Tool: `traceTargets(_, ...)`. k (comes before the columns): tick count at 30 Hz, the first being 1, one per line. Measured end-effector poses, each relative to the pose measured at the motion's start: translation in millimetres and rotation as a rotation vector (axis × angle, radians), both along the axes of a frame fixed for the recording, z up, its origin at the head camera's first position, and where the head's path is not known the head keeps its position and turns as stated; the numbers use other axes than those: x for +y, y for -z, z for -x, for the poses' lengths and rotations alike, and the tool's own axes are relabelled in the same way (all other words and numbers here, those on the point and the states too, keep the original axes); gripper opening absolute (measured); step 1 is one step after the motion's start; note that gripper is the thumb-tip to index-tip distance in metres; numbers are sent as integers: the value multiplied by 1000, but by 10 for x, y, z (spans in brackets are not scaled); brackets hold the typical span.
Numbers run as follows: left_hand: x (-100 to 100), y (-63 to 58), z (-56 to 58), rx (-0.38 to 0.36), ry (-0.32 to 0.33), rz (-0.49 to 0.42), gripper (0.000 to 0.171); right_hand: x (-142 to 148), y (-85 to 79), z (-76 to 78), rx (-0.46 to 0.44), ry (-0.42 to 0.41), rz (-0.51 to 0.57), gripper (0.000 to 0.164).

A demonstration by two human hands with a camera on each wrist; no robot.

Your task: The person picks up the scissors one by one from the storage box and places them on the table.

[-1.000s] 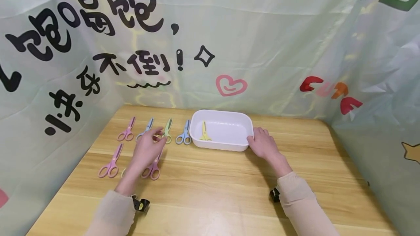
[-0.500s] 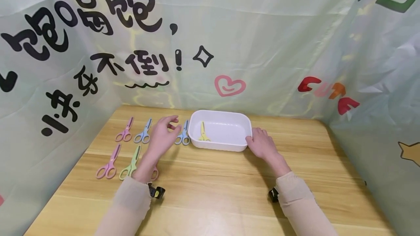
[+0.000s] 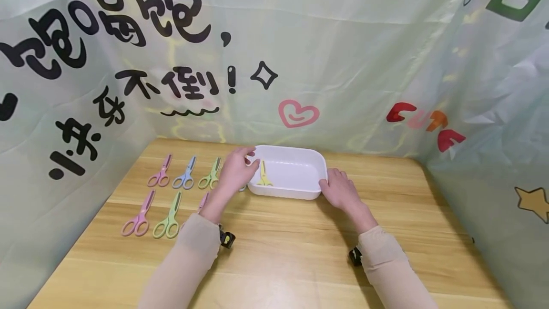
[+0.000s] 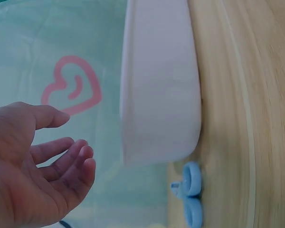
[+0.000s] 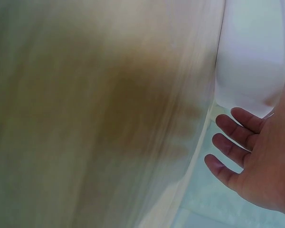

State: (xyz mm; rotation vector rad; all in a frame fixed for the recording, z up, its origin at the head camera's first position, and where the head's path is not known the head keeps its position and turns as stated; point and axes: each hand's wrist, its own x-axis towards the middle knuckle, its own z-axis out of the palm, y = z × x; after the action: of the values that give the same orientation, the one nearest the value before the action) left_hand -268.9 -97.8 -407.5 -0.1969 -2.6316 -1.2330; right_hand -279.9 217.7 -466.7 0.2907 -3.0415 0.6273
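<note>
A white plastic tray (image 3: 285,193) holds one pair of yellow scissors (image 3: 263,178) at its left end. My left hand (image 3: 237,171) hovers at the tray's left rim, fingers loosely bent. In the left wrist view nothing lies between thumb and fingers. Beneath that hand are blue scissors (image 4: 192,183) on the table beside the tray, mostly hidden in the head view. My right hand (image 3: 340,189) grips the tray's right end, thumb at the rim. The right wrist view shows its other fingers (image 5: 230,149) spread loosely past the tray's corner.
Left of the tray, pink scissors (image 3: 159,173), blue scissors (image 3: 185,174) and green scissors (image 3: 210,175) form a back row. Nearer lie pink scissors (image 3: 139,216), green scissors (image 3: 168,218) and another pink pair (image 3: 203,200), partly behind the left wrist. A printed curtain (image 3: 356,51) encloses the wooden table (image 3: 300,252).
My left hand has moved right from above the green scissors to the tray's left rim, uncovering scissors behind it. The right hand stays at the tray; the head view has shifted slightly.
</note>
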Motion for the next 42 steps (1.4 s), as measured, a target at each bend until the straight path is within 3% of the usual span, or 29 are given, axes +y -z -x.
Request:
traceTargets(8,157,175,204,-69,62,78,46,-22,32,12,2,2,1,51)
traceTargets(12,199,283,302,-92,70,72,47,-30,30,16,6,0,-4,52)
traceTargets(27,387,429,551,-240,90,-199,54,-45,27,19,5,-3,-11,51)
traceTargets(34,409,465,607,-314,86,-227,52,-56,10,19,2,-8,-9,51)
traceTargets(42,440,490,677,-376,157,-290,50,-41,-21,9,0,7,-12,49)
